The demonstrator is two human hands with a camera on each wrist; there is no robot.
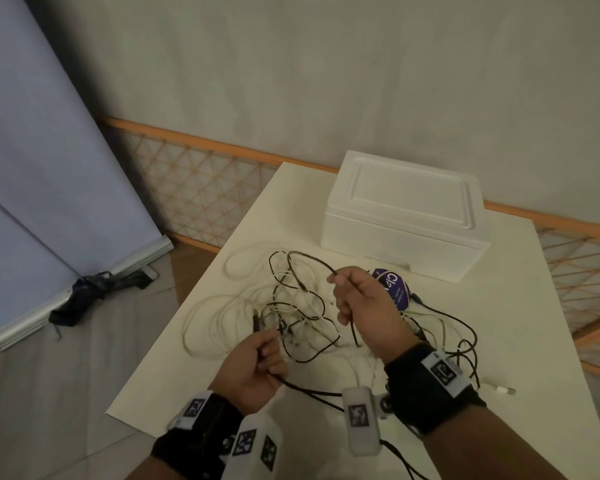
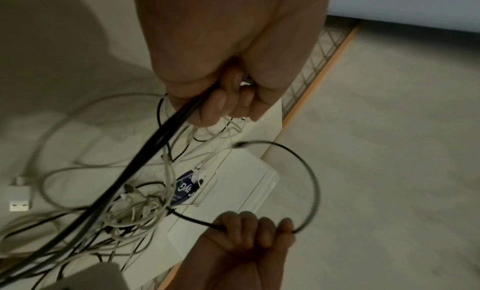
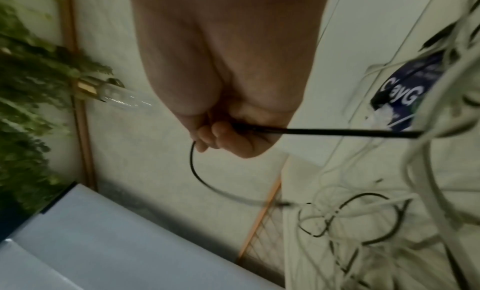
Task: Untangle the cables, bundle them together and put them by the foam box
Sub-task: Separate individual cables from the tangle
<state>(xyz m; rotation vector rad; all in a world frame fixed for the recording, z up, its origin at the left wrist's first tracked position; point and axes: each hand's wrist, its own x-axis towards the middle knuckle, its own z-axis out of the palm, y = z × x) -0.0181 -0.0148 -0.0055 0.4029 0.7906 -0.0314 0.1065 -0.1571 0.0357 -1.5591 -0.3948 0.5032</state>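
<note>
Head view: left hand [image 1: 253,368] and right hand [image 1: 361,303] are each gripping a black cable [image 1: 309,268] above the tangle of cables [image 1: 291,323], which is lying on the table [image 1: 499,341] near the foam box [image 1: 406,216].
Left wrist view: fingers [image 2: 221,103] are curling round doubled black cable.
Right wrist view: fingers [image 3: 215,136] are clenching the black cable.

One foam box [image 1: 404,216], one purple packet [image 1: 394,287], two hands, several tangled cables [image 1: 291,320].

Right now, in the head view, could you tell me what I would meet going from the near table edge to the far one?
Left hand → cable tangle → right hand → purple label → foam box.
</note>
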